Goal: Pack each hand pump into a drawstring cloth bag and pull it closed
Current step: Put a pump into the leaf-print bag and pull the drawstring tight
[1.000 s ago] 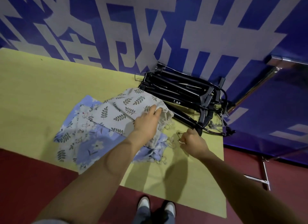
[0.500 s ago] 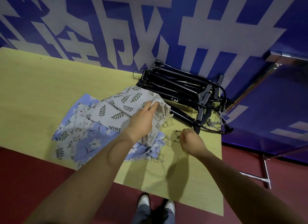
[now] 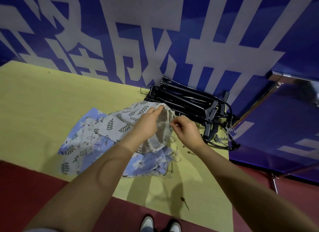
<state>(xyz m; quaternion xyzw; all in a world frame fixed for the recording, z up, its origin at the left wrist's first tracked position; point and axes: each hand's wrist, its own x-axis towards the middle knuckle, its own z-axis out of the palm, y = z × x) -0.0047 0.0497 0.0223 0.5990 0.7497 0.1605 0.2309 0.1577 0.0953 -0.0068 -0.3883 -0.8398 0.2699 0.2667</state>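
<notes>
- The right hand (image 3: 187, 130) has left the worktop at 5 o'clock of the leaf-print bag (image 3: 131, 118) and risen to the bag's mouth, where it now pinches the near rim.
- The left hand (image 3: 148, 123) has lifted the far rim, so the mouth, flat a second ago, gapes open.

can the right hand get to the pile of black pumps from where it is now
Probably yes. The right hand is at the leaf-print bag's mouth, pinching something small, and the black pumps lie just beyond it with nothing between. It would have to let go first.
</notes>
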